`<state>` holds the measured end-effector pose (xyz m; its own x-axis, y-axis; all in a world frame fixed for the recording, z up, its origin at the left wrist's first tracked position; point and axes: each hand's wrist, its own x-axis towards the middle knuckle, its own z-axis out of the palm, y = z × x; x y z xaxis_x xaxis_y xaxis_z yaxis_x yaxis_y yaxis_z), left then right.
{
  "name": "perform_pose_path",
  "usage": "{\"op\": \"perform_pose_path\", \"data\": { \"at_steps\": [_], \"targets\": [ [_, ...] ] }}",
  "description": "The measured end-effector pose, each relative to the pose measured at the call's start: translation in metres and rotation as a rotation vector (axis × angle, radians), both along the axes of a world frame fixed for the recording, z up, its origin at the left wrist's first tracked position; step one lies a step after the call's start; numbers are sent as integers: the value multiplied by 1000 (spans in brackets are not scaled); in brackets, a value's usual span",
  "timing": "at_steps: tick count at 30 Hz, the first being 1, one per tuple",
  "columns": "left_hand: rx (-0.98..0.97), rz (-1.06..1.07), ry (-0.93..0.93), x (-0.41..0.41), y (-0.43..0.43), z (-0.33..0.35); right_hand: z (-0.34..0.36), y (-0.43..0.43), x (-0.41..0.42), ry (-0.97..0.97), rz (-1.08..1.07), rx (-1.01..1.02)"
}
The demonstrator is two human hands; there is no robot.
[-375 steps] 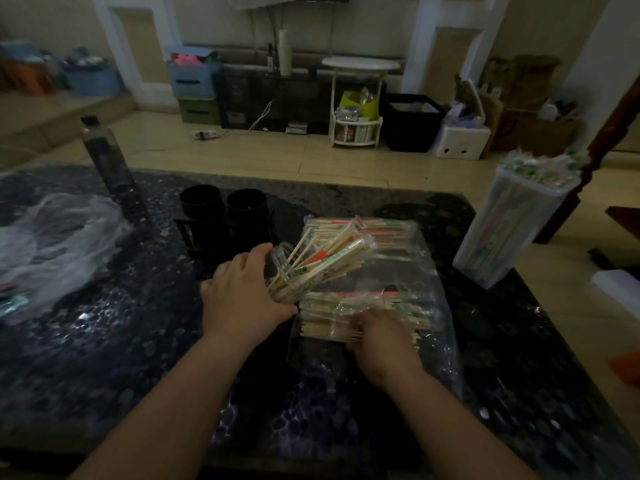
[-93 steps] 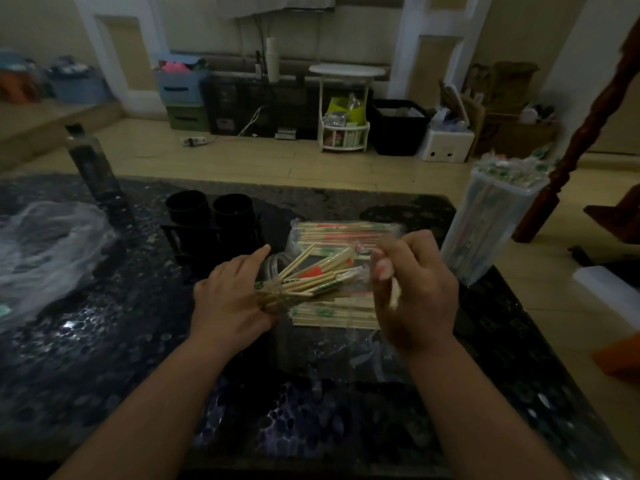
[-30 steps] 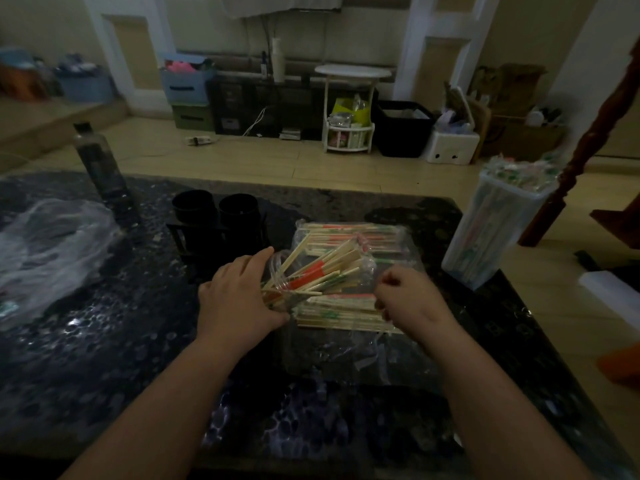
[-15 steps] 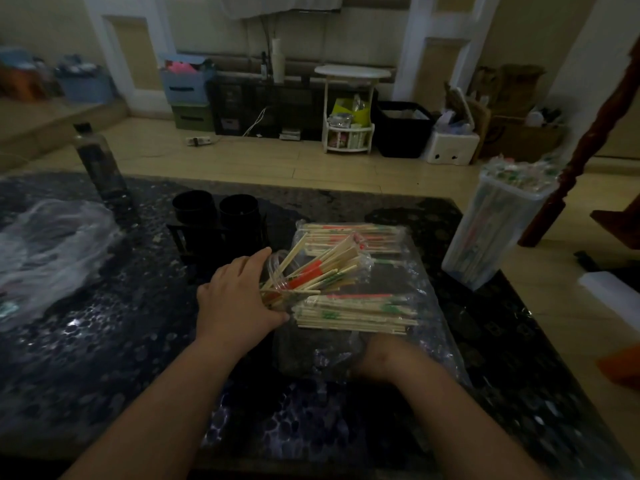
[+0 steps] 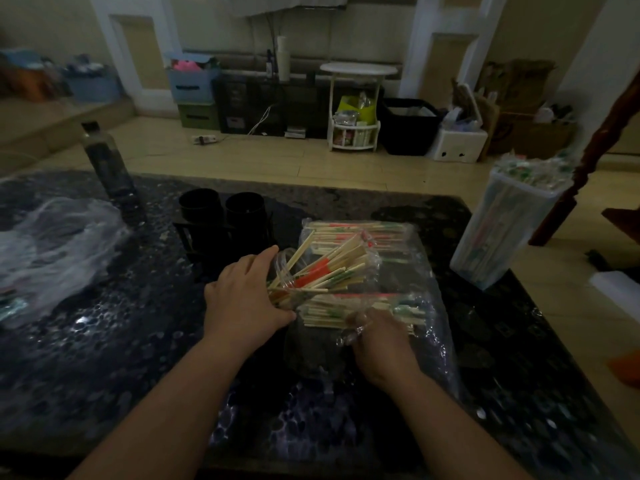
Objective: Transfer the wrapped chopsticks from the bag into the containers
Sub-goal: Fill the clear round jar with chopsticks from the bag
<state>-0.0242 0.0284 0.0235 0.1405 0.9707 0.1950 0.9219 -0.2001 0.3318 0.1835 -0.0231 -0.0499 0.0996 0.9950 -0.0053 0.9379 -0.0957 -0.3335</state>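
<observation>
Plastic film of the clear bag (image 5: 427, 271) now lies over the fingertips of the right hand (image 5: 379, 342). Half a second ago that hand was at the bag's near mouth, and it has since pushed forward to the near pile of wrapped chopsticks (image 5: 388, 301). Its fingers (image 5: 356, 320) are curled against the pile's edge; whether they have a pair pinched cannot be told. The left hand (image 5: 242, 299) has not shifted. Its fingers are wrapped round the clear container (image 5: 284, 263), which is tilted toward the bag with chopsticks fanning from its mouth. A far pile (image 5: 360, 230) lies at the bag's other end. Everything rests on the dark desk (image 5: 104, 341), and a full white container (image 5: 502, 230) stands at its right edge.
</observation>
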Motion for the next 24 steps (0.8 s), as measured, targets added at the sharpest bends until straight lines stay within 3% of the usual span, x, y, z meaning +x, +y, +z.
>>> {"op": "perform_pose_path", "data": {
  "at_steps": [24],
  "targets": [
    [-10, -1, -17, 1, 3, -3, -4, 6, 1, -183, 12, -54]
  ]
}}
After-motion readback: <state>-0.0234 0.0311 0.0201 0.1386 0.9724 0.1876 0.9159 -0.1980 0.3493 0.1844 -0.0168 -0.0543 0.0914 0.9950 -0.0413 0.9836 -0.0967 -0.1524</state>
